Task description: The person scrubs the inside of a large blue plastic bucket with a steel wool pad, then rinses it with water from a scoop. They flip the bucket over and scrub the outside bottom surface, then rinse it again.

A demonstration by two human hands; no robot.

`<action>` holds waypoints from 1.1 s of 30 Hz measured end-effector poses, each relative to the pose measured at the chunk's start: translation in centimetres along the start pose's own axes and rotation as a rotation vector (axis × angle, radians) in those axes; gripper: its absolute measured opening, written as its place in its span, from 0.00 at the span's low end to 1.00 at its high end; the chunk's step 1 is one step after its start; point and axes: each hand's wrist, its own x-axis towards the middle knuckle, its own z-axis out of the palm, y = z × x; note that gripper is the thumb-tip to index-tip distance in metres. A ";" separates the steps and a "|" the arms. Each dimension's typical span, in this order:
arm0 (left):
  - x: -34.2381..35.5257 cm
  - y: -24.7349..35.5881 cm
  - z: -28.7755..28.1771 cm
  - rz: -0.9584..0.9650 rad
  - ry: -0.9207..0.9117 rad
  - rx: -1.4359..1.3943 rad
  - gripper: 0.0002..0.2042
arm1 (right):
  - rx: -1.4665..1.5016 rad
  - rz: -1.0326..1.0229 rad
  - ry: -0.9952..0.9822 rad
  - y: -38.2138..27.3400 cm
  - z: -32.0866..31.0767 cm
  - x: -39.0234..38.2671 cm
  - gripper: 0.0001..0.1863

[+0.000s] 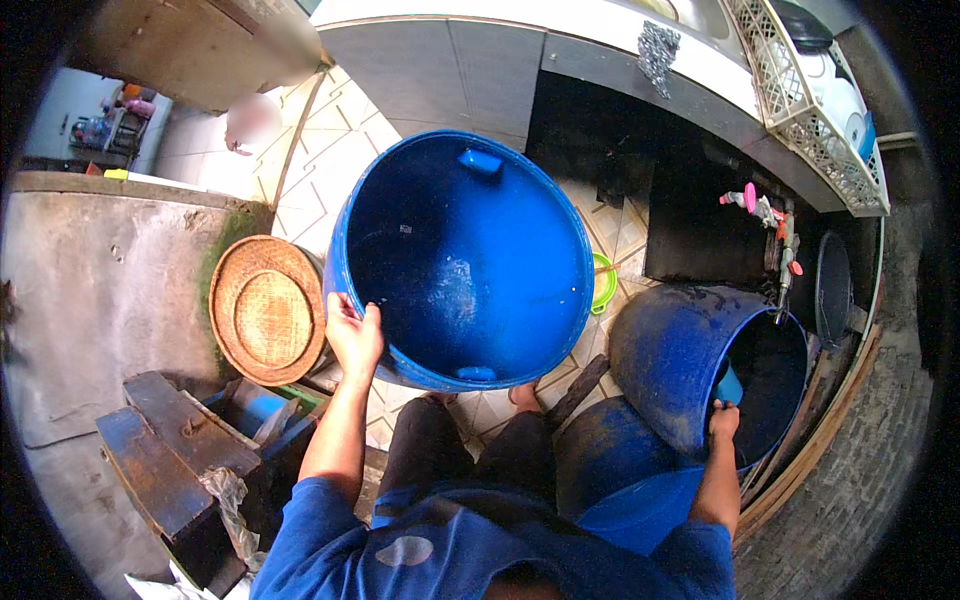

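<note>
- Head view: a large blue barrel (465, 260) is seen tipped toward the camera, so that its open mouth and wet inner wall are shown; it stands on the tiled floor (330, 150) in front of the person's knees.
- The left hand (353, 335) is laid on the lower left rim of this barrel, with the fingers (340, 312) curled over the edge and closed on it.
- A second blue barrel (700, 370) is placed lower right, tilted, with its dark opening turned to the right.
- The right hand (723, 420) is set at the rim of this second barrel, closed around a small light-blue scoop (730, 385); how tightly it is held cannot be told.
- A round woven basket tray (268, 310) is leaned just beside the large barrel on its left.
- A green basin (603, 283) is partly hidden behind the large barrel's right edge.
- Taps with pink and red handles (770, 215) are mounted above the second barrel.
- A white lattice rack (800, 100) is seen on the desk (560, 25) at upper right.
- Rusty metal pieces (170, 440) are stacked at lower left.
</note>
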 end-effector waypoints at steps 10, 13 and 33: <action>-2.8 -2.3 0.9 0.065 0.006 0.004 0.19 | 0.258 0.184 -0.458 -2.2 12.8 10.0 0.17; -2.4 -3.0 0.6 0.040 -0.026 -0.118 0.21 | 0.489 0.253 -0.562 -3.3 14.9 10.2 0.15; -0.3 0.1 0.5 0.303 -0.197 0.265 0.41 | 1.468 0.197 -0.182 -3.1 -21.2 -16.5 0.15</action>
